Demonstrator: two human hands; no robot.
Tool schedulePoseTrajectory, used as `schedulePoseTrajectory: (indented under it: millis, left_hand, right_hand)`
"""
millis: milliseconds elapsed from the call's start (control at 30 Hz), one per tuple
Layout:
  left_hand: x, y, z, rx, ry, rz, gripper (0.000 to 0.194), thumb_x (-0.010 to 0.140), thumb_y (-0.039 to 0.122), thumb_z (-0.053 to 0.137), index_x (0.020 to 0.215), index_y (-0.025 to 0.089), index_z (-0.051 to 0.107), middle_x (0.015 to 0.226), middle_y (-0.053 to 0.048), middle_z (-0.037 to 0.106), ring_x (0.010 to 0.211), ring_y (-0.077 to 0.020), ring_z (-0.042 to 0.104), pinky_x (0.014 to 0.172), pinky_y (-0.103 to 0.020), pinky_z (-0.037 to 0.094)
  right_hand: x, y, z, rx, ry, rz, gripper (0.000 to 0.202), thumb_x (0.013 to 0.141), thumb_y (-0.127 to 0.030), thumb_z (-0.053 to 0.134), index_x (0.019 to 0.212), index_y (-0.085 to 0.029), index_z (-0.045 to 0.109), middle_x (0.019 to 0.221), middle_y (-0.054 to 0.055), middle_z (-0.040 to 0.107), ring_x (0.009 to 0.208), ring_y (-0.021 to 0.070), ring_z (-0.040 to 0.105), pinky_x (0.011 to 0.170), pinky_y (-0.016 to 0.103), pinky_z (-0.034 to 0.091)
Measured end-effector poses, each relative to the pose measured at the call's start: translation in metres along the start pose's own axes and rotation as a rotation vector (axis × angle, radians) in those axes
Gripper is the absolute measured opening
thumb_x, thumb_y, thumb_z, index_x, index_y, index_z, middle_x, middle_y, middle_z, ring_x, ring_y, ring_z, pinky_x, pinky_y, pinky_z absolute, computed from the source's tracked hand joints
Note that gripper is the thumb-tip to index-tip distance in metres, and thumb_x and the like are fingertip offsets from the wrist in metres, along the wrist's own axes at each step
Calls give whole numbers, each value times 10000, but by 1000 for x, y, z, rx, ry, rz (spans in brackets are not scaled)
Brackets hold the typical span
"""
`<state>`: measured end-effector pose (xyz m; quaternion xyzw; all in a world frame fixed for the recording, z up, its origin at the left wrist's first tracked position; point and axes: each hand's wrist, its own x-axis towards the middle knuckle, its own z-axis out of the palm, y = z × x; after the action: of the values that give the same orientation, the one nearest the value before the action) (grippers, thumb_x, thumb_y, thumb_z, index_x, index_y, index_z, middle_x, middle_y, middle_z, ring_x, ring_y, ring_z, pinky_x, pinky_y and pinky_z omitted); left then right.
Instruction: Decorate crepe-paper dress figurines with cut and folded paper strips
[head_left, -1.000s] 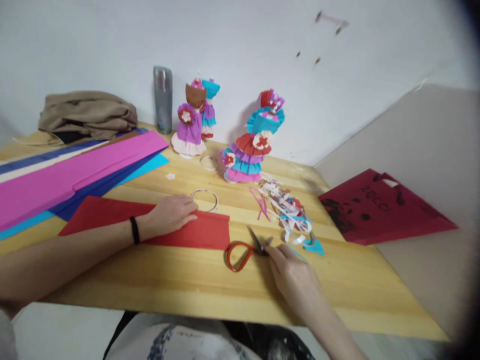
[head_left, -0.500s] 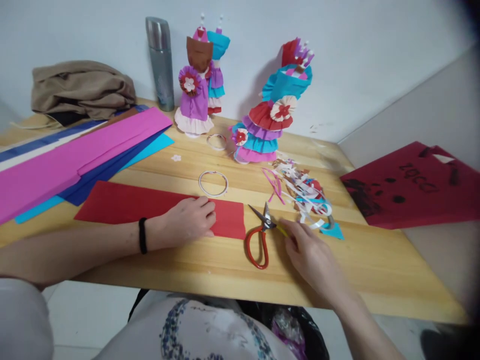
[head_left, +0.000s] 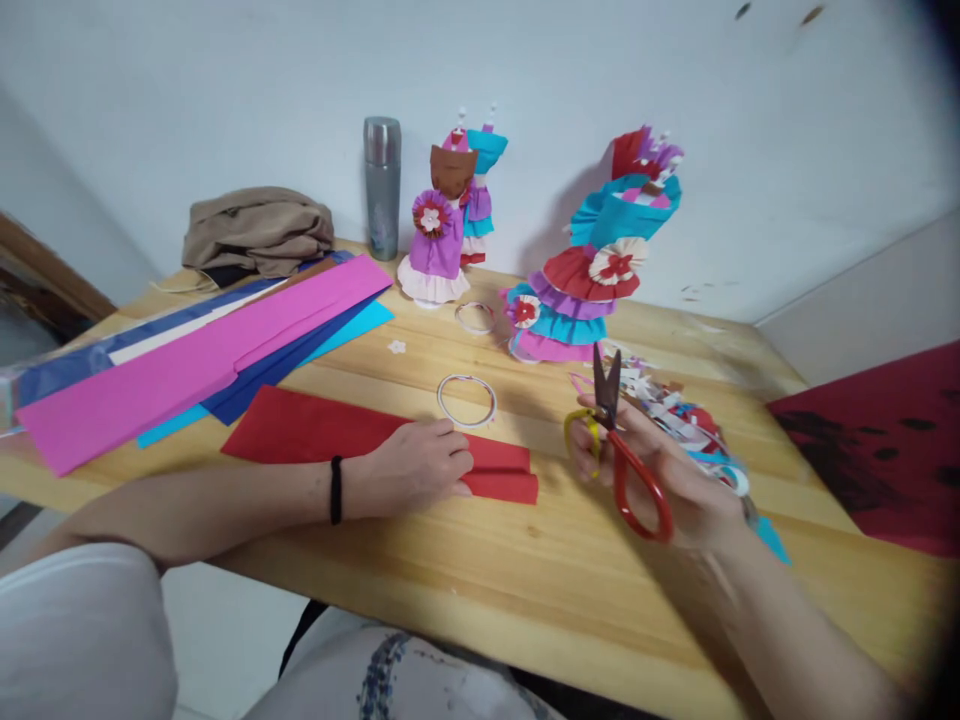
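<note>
Left hand: laid on the red paper (head_left: 315,430), fingers bent; from here I can't tell whether the left hand (head_left: 420,462) pinches it or only presses.
Right hand: well apart from the left, closed round the scissors (head_left: 606,412); the right hand (head_left: 686,490) has fingers at the yellow loop, the red loop over the palm.
Blades: slightly parted, tips pointing away from the person.
Red paper: a long strip on the bench (head_left: 420,575), its right end showing past the left hand.
White ring: the nearer white ring (head_left: 494,402) lies just beyond the strip.
Paper stack: pink paper (head_left: 202,350) over dark blue (head_left: 255,392) and turquoise (head_left: 349,333), off to the left.
Ruffled dresses: several paper dresses (head_left: 439,250) stand near the wall.
Scraps: a heap of scraps (head_left: 697,425) beyond the right hand.
</note>
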<state>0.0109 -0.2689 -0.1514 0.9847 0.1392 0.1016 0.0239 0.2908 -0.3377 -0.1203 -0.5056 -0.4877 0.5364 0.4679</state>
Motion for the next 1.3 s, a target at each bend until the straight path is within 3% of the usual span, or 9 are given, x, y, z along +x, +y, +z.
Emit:
schedulePoseTrajectory:
  millis: [233, 367, 467, 600, 733, 900, 1000, 1100, 1300]
  left_hand:
    - [3, -12, 5, -143, 58, -42, 265, 1004, 288, 484, 835, 132, 617, 930, -88, 669, 863, -198, 556, 813, -335, 445]
    - [5, -17, 3, -196, 45, -12, 331, 994, 374, 496, 780, 143, 599, 940, -94, 658, 850, -200, 545, 799, -337, 440]
    - [5, -15, 1, -182, 4, 36, 388, 921, 511, 582, 779, 150, 589, 1021, -113, 648, 900, -228, 547, 797, -354, 448]
    - [6, -13, 3, -126, -9, 37, 268, 989, 331, 506, 813, 151, 598, 1044, -103, 648, 955, -218, 557, 863, -352, 457]
    - [7, -12, 9, -89, 20, 16, 253, 1004, 251, 466, 831, 136, 610, 1021, -104, 661, 939, -208, 567, 886, -364, 473]
    - [9, -8, 5, -69, 35, -49, 211, 1000, 247, 469, 923, 126, 624, 1063, -111, 661, 969, -209, 592, 873, -342, 486]
    - [9, -10, -11, 60, -69, -260, 190, 971, 206, 476, 889, 122, 625, 993, -125, 671, 936, -249, 613, 760, -341, 474]
    - [6, -22, -34, 213, -244, -460, 183, 927, 215, 497, 833, 120, 622, 916, -155, 677, 836, -282, 626, 600, -324, 381]
    - [0, -54, -60, 94, -435, -413, 86, 778, 174, 537, 727, 155, 604, 735, -62, 649, 680, -180, 559, 550, -271, 276]
  right_hand:
    - [26, 16, 7, 14, -99, -20, 687, 735, -677, 498, 1279, -259, 473, 899, 81, 569, 649, 196, 498, 575, 347, 410]
    - [18, 17, 1, 39, -40, -54, 689, 663, -618, 630, 1254, -299, 473, 898, 38, 520, 602, 144, 418, 522, 298, 381]
    - [12, 19, -2, 119, -98, -79, 721, 593, -590, 755, 1211, -329, 491, 789, -34, 444, 503, 90, 310, 417, 238, 307]
    - [10, 26, -4, 192, -172, -91, 628, 627, -646, 746, 1112, -314, 526, 653, -76, 371, 431, 83, 276, 363, 228, 270]
    - [10, 31, -5, 67, -186, -117, 638, 674, -760, 639, 1083, -285, 524, 649, -60, 435, 438, 107, 359, 397, 265, 336]
    - [7, 30, 6, -372, -28, -244, 452, 762, -548, 708, 1057, -252, 535, 848, 15, 623, 590, 138, 527, 566, 289, 435]
    - [8, 30, 16, -820, 51, -322, 338, 781, -419, 700, 1008, -194, 591, 818, 47, 639, 675, 180, 559, 639, 309, 446]
    - [10, 33, 24, -988, 67, -348, 226, 806, -292, 626, 995, -169, 626, 769, 53, 638, 659, 181, 553, 618, 287, 420]
    - [11, 37, 33, -881, -4, -358, 125, 792, -213, 558, 905, -171, 592, 701, 3, 607, 597, 125, 516, 595, 238, 397]
